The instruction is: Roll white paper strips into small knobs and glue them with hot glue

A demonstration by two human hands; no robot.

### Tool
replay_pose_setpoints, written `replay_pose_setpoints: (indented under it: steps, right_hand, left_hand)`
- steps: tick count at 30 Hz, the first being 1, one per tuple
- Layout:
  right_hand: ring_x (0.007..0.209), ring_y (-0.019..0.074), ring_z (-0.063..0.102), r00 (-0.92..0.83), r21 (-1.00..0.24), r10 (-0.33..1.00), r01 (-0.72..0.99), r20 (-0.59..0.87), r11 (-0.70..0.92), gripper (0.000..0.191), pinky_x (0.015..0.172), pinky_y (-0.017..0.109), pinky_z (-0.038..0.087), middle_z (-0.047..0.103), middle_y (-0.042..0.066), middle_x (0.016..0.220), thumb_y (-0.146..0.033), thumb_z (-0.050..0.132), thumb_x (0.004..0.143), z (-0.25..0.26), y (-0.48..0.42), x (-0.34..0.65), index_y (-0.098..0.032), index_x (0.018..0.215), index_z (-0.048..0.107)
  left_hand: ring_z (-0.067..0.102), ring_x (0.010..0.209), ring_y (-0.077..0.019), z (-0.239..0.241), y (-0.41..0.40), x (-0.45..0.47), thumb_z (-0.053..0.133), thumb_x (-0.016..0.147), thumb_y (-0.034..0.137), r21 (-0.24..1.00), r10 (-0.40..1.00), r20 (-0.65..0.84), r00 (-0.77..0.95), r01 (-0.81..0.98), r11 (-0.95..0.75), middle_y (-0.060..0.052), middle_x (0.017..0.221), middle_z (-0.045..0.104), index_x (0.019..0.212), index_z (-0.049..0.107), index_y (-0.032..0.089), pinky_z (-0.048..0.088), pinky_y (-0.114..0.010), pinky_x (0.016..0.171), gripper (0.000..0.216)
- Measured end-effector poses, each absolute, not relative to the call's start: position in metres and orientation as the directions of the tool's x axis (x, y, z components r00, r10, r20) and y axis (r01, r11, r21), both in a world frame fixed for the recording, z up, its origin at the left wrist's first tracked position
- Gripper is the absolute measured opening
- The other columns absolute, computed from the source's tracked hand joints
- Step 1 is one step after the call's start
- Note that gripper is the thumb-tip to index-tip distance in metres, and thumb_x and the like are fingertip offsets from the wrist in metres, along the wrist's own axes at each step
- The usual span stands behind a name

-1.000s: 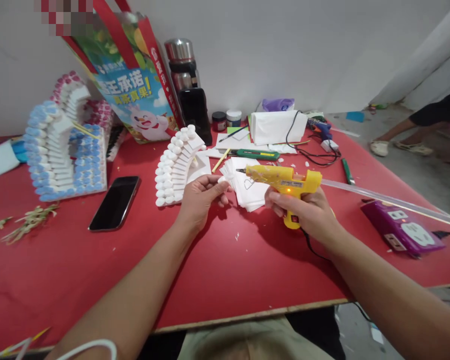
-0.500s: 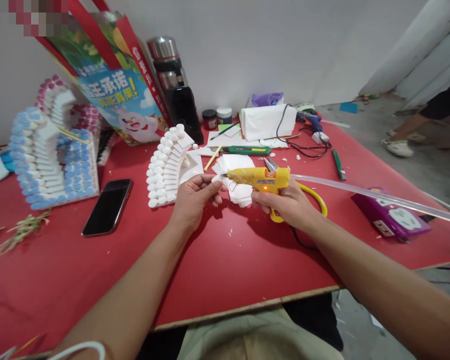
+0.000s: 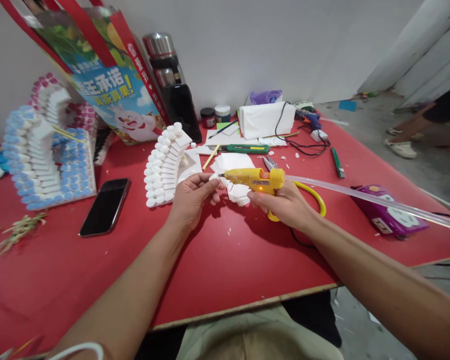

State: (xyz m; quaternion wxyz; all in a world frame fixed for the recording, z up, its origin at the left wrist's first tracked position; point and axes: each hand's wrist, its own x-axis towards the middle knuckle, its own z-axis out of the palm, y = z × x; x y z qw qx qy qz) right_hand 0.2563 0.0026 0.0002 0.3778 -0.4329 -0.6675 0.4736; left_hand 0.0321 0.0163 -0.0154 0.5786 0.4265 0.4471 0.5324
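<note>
My right hand (image 3: 285,204) grips a yellow hot glue gun (image 3: 255,180) with a long clear glue stick (image 3: 363,197) trailing right from its back. Its nozzle points left and touches a small white piece (image 3: 214,177) pinched in my left hand (image 3: 193,197). Both hands hover over the red table (image 3: 225,260), just in front of a stack of white paper squares (image 3: 233,170). A white curved model of stacked strips with round tips (image 3: 165,165) stands just left of my left hand.
A black phone (image 3: 105,206) lies left. A blue-tipped model (image 3: 45,160), a printed bag (image 3: 108,85), a flask (image 3: 172,85), a tissue box (image 3: 264,120), a green knife (image 3: 247,148), scissors (image 3: 307,192) and a purple power strip (image 3: 388,216) surround the hands. Another person's legs (image 3: 416,125) are at the far right.
The glue gun moved left until its nozzle met the white piece in my left hand. The camera view shifted slightly, and the scissors came into sight behind the gun.
</note>
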Motion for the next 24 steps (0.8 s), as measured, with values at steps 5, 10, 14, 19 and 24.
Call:
replay_pose_setpoints:
  steps: [5,10,14,19,24]
  right_hand:
    - [0.051,0.0113,0.045,-0.332,-0.954,0.936,0.225,0.117,0.199,0.023,0.050,0.026,0.035,0.050,-0.003,0.054,-0.029,0.062,0.088,0.0010,0.0041,0.2560,-0.018,0.068,0.060]
    - [0.051,0.0112,0.044,-0.289,-0.953,0.952,0.249,0.099,0.175,0.022,0.052,0.027,0.034,0.049,-0.004,0.054,-0.029,0.064,0.087,0.0008,0.0047,0.2581,-0.019,0.068,0.060]
    - [0.051,0.0108,0.044,-0.262,-0.955,0.959,0.241,0.107,0.172,0.022,0.051,0.027,0.033,0.049,-0.004,0.056,-0.030,0.065,0.088,-0.0034,0.0046,0.2604,-0.019,0.070,0.060]
    - [0.051,0.0092,0.042,-0.307,-0.960,0.941,0.189,0.144,0.208,0.024,0.050,0.026,0.033,0.048,-0.005,0.058,-0.031,0.065,0.090,-0.0068,0.0030,0.2596,-0.018,0.071,0.058]
    - [0.051,0.0093,0.043,-0.354,-0.961,0.929,0.197,0.113,0.192,0.020,0.049,0.025,0.032,0.049,-0.005,0.057,-0.031,0.063,0.090,-0.0024,0.0022,0.2566,-0.017,0.074,0.061]
  left_hand:
    - [0.060,0.052,-0.0071,-0.0149,0.0164,0.0320,0.085,0.076,0.030,0.971,0.997,-0.061,0.049,-0.230,0.071,-0.004,0.080,0.075,0.088,0.069,0.012,0.047,-0.019,0.050,0.027]
    - [0.060,0.052,-0.0076,-0.0142,0.0164,0.0327,0.085,0.077,0.028,0.970,0.996,-0.057,0.069,-0.231,0.071,-0.005,0.079,0.075,0.088,0.069,0.012,0.046,-0.019,0.049,0.025]
    - [0.060,0.052,-0.0075,-0.0144,0.0163,0.0322,0.085,0.077,0.028,0.969,0.997,-0.056,0.060,-0.236,0.069,-0.005,0.079,0.075,0.088,0.069,0.012,0.047,-0.019,0.049,0.025]
    - [0.060,0.051,-0.0071,-0.0140,0.0165,0.0320,0.085,0.076,0.028,0.970,0.997,-0.064,0.049,-0.232,0.074,-0.005,0.079,0.075,0.087,0.070,0.011,0.046,-0.019,0.048,0.025]
    - [0.060,0.051,-0.0071,-0.0128,0.0164,0.0329,0.086,0.076,0.028,0.971,0.996,-0.066,0.052,-0.226,0.076,-0.005,0.078,0.075,0.087,0.070,0.011,0.047,-0.019,0.049,0.025]
